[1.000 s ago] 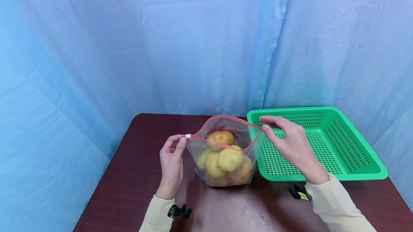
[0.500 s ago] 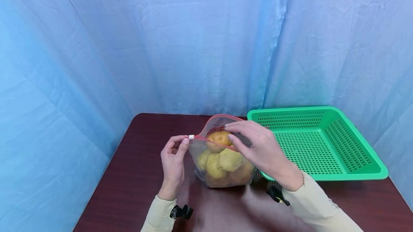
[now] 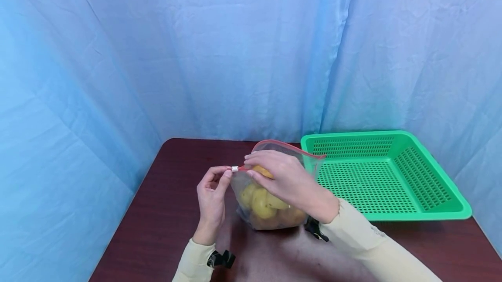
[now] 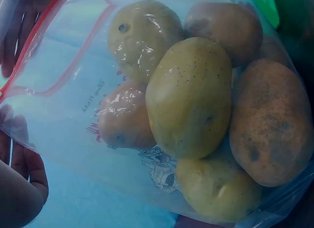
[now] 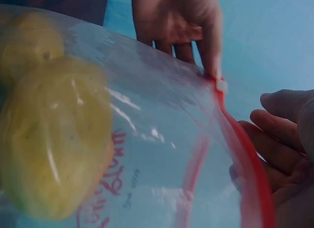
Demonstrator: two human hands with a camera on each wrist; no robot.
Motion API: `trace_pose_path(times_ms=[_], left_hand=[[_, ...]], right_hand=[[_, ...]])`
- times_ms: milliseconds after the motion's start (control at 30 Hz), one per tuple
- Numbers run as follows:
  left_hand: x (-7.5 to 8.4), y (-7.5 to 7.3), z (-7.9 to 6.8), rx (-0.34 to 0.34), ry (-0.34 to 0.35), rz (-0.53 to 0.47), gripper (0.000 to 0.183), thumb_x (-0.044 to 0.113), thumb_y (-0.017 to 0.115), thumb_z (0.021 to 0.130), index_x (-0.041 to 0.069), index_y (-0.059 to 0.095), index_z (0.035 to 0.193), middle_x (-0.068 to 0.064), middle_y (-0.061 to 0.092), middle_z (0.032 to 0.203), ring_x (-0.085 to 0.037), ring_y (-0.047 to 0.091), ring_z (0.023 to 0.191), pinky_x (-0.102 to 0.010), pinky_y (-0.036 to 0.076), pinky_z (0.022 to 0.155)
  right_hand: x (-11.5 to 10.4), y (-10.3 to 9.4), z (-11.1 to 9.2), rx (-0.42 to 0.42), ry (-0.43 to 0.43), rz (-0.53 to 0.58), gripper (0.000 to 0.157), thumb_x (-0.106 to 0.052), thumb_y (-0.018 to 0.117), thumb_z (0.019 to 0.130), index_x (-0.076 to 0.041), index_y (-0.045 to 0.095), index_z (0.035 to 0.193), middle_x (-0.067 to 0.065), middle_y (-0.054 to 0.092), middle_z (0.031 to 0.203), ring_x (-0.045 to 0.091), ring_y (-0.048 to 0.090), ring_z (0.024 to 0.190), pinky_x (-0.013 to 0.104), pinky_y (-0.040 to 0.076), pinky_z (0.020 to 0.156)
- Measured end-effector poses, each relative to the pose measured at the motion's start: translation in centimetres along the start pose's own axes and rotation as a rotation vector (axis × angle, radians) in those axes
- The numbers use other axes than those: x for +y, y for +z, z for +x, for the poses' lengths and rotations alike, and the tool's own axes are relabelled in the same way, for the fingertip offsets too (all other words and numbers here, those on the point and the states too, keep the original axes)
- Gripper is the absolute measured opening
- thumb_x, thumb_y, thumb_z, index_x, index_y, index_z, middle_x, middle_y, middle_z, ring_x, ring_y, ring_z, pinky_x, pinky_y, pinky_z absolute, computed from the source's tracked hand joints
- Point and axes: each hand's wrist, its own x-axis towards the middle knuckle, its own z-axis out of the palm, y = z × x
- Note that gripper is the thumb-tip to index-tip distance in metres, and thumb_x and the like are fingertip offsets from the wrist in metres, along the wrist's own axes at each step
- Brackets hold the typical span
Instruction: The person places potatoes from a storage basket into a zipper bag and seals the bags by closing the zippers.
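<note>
A clear zip bag [image 3: 241,181] with a red rim stands on the table, filled with several potatoes [image 4: 189,98], some yellowish and some browner. My left hand [image 3: 211,199] pinches the bag's left top corner between thumb and fingertips, right beside the white slider [image 3: 235,169]. Over the bag's mouth reaches my right hand [image 3: 288,181], thumb and fingers apart and the fingertips close to the slider. In the right wrist view that hand is on the far side of the red zip strip [image 5: 248,154], apart from the slider. It covers part of the mouth and upper potatoes in the head view.
A green plastic basket [image 3: 392,217] with perforated walls stands at the right, close beside the bag. Both stand on a dark reddish-brown table [image 3: 168,177]. A blue curtain [image 3: 235,55] hangs behind the table.
My right hand has let go of the bag's right corner and moved left across the mouth to the slider. The left hand keeps its pinch, shifting slightly right.
</note>
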Motion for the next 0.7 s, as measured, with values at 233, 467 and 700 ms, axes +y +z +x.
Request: trace_pose_path(times_ms=[233, 467, 700], left_hand=[[-0.1, 0.0, -0.1, -0.035, 0.024, -0.021, 0.012, -0.006, 0.066, 0.096, -0.014, 0.065, 0.105, -0.002, 0.072, 0.098, -0.011, 0.065, 0.087, -0.020, 0.051, 0.073], [-0.1, 0.1, -0.1, -0.037, 0.020, -0.058, 0.018, -0.008, 0.066, 0.095, 0.007, 0.073, 0.100, -0.001, 0.072, 0.096, -0.009, 0.065, 0.087, -0.019, 0.050, 0.073], [-0.3, 0.1, -0.2, -0.037, 0.037, -0.068, 0.009, -0.009, 0.065, 0.096, -0.008, 0.068, 0.104, -0.001, 0.072, 0.096, -0.010, 0.066, 0.089, -0.020, 0.051, 0.076]], right_hand=[[-0.1, 1.4, 0.8, -0.094, 0.023, -0.057, 0.023, -0.012, 0.081, 0.090, -0.007, 0.077, 0.113, 0.005, 0.076, 0.113, 0.021, 0.070, 0.112, 0.036, 0.056, 0.094], [0.0, 2.0, 1.4, -0.120, 0.008, -0.099, 0.018, -0.016, 0.080, 0.092, -0.010, 0.078, 0.108, -0.002, 0.075, 0.105, 0.016, 0.069, 0.100, 0.032, 0.055, 0.090], [-0.1, 2.4, 1.8, -0.136, 0.036, -0.105, 0.010, -0.016, 0.078, 0.094, -0.013, 0.079, 0.103, -0.006, 0.075, 0.096, 0.012, 0.067, 0.091, 0.031, 0.053, 0.086]])
